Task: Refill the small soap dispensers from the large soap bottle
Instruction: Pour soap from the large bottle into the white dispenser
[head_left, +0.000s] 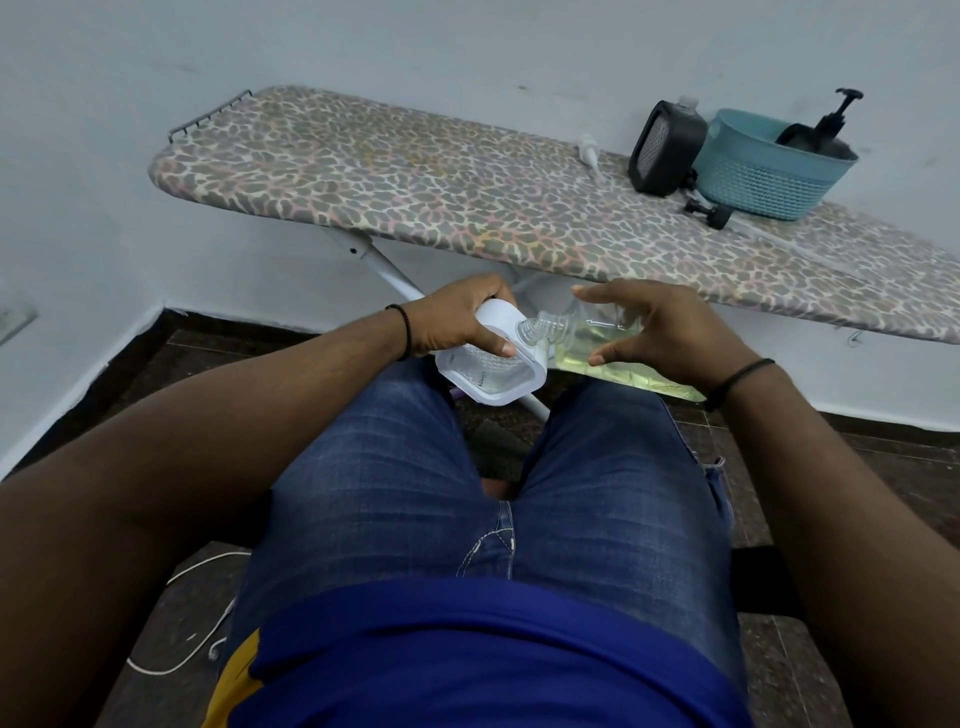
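Observation:
I sit with both hands above my knees. My left hand (457, 322) grips a small white soap dispenser (498, 382), its pump off. My right hand (670, 332) holds the large clear soap bottle (587, 338) tipped on its side, thumb and fingers curved round it. Yellowish soap lies along the bottle's lower side. Its threaded open neck (530, 328) points left and touches the top edge of the white dispenser.
An ironing board (415, 182) with a leopard-print cover stands in front of me. At its right end stand a black dispenser (665, 148) without pump, a black pump (709, 210) lying flat, a white pump (591, 150), and a teal basket (758, 176) holding another black pump dispenser (826, 127).

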